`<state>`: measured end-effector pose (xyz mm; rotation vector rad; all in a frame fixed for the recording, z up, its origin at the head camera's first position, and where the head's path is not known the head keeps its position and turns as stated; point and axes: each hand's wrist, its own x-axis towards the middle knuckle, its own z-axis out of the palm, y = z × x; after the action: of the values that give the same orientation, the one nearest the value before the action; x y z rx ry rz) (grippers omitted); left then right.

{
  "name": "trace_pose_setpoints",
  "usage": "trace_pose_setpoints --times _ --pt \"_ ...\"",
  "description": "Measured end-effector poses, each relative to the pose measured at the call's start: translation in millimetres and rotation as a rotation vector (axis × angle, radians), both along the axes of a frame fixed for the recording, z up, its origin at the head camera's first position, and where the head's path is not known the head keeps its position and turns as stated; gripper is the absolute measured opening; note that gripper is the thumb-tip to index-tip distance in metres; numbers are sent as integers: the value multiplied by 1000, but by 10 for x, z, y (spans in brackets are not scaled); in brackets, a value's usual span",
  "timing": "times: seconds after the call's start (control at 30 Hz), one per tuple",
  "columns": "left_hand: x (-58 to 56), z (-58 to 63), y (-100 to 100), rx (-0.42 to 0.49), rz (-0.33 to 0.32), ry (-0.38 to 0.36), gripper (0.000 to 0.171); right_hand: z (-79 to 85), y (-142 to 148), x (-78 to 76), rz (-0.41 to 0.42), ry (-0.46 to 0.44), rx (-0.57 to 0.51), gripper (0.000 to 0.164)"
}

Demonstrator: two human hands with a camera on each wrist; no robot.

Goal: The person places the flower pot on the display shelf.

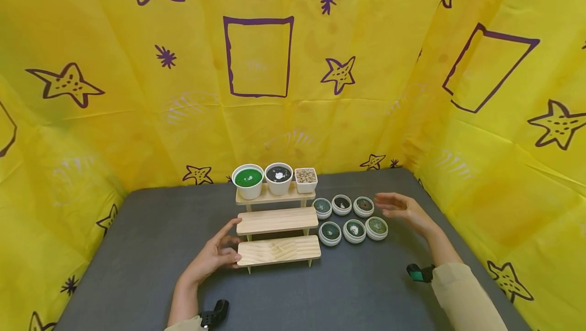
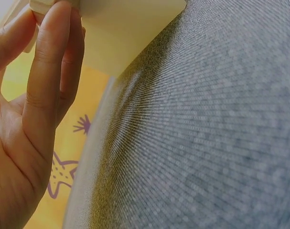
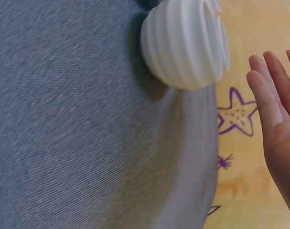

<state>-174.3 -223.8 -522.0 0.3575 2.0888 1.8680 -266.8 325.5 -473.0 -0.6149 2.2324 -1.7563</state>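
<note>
A three-step wooden stand [image 1: 278, 250] is in the middle of the table in the head view. My left hand [image 1: 211, 256] is at its left side, thumb at the end of the lowest step and index finger reaching the middle step. In the left wrist view, fingers and thumb of the left hand [image 2: 37, 95] pinch a pale wooden edge. Several small white ribbed pots [image 1: 354, 231] with dark green or black tops form two rows right of the stand. Beside them hovers my right hand [image 1: 407, 213], fingers extended and holding nothing; a ribbed pot [image 3: 185, 45] appears near it in the right wrist view.
The stand's top step carries a white pot with a green top [image 1: 248, 181], a white pot with a black top [image 1: 279, 178] and a square white pot of pebbles [image 1: 305, 179]. Yellow patterned cloth [image 1: 261, 127] rises behind and beside the grey table [image 1: 151, 249].
</note>
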Motion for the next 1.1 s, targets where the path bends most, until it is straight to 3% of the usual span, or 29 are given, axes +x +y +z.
trace_pose_setpoints --times 0.5,0.73,1.1 --pt "-1 -8 -2 17 -23 23 93 -318 146 99 -80 -124 66 56" --pt "0 -6 1 21 -24 19 93 -409 142 123 -43 -107 89 58" --pt "2 -11 2 21 -24 27 93 -490 111 163 -51 -146 73 64"
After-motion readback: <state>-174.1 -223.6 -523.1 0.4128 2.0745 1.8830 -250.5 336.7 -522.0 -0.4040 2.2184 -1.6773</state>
